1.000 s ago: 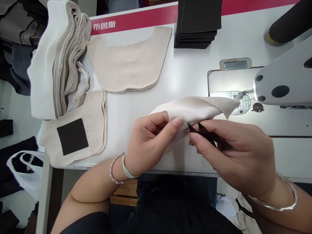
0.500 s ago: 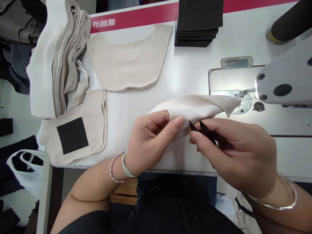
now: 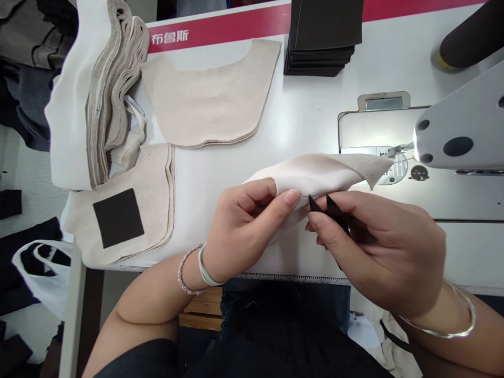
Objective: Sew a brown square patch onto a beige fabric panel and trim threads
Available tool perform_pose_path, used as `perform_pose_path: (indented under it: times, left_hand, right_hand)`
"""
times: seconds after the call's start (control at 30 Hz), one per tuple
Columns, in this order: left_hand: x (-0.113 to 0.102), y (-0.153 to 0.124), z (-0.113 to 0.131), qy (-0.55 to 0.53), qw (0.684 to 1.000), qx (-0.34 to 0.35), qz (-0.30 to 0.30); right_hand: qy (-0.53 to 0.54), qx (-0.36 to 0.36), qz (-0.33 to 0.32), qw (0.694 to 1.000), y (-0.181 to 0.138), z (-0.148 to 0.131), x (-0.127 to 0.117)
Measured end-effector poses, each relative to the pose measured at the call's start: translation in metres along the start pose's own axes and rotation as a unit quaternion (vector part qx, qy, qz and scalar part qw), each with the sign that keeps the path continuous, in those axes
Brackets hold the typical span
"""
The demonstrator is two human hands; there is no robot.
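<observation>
My left hand [image 3: 248,226] pinches a folded piece of off-white fabric [image 3: 311,170] between thumb and forefinger near its lower edge. The piece reaches right, its pointed corner lying by the sewing machine's needle plate [image 3: 394,167]. In my right hand [image 3: 386,252] is a pair of black thread snips [image 3: 333,210]. Their two pointed blades stand apart, tips at the fabric's edge just right of my left thumb. The palm hides the rest of the snips.
The white sewing machine head [image 3: 460,126] stands at the right. Beige cut pieces [image 3: 212,100] lie behind my left hand, and a thick folded fabric stack [image 3: 98,105] is at the left. A black square [image 3: 118,218] rests on more beige pieces. Black sheets [image 3: 325,37] are piled at the back.
Hardly anything differs. The whole view has shifted slightly, and the snips' blade tips are still at the fabric's edge, a little wider apart.
</observation>
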State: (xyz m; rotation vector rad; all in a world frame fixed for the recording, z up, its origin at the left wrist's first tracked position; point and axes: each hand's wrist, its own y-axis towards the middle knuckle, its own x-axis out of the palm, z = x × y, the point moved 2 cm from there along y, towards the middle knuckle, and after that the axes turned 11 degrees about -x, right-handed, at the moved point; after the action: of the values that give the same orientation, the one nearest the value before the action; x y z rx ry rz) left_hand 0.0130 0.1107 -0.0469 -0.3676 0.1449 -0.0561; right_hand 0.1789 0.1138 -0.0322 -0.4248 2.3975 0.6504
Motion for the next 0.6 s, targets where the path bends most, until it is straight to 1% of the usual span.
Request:
perform_pose_path:
  times: [0.37,0.53,0.6]
  left_hand:
    - [0.0012,-0.0008,-0.0003,0.027,0.999,0.03,0.005]
    - [0.0003,-0.0013,0.0012,0.02,0.999,0.049,0.0]
    - [0.0,-0.0016,0.0014,0.016,0.999,0.05,-0.004]
  right_hand:
    - [-0.03,-0.024,0.006,0.999,0.0009,-0.003,0.0002]
    - [-0.017,-0.038,0.03,0.999,-0.001,-0.0026,0.001]
    - [-0.011,-0.032,0.03,0.999,-0.002,-0.002,0.0014]
